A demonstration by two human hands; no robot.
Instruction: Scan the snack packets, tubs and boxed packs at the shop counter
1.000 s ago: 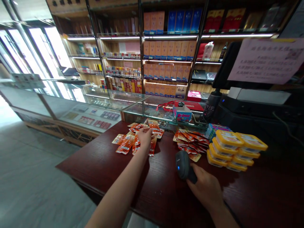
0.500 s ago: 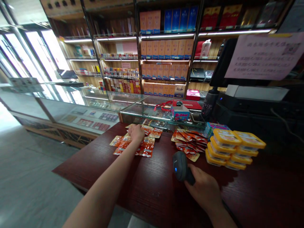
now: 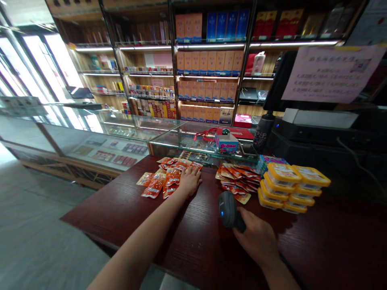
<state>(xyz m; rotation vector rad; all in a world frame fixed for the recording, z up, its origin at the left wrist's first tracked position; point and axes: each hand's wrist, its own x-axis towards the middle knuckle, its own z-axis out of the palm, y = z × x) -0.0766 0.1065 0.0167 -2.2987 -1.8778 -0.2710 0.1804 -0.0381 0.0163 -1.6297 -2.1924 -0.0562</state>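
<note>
Lead: Counter, six o'clock?
Aide: Dark red-brown, fine wood-grain pattern.
Lead: Spread sachets, eight o'clock?
Aide: Orange-red with pale gold ends. Heaped sachets, four o'clock: same two colours.
Lead: Scanner, five o'clock?
Aide: Near-black, with one bright blue light.
Lead: Stacked tubs, farther out at four o'clock?
Aide: Yellow, whitish printing on top, paler bands between.
Lead: Small carton, three o'clock?
Aide: Light blue, pink lettering in front.
Lead: Notice, two o'clock?
Aide: Pink, rows of dark characters; yellow tape along top.
Lead: Tall boxes, one o'clock?
Aide: Deep blue.
</note>
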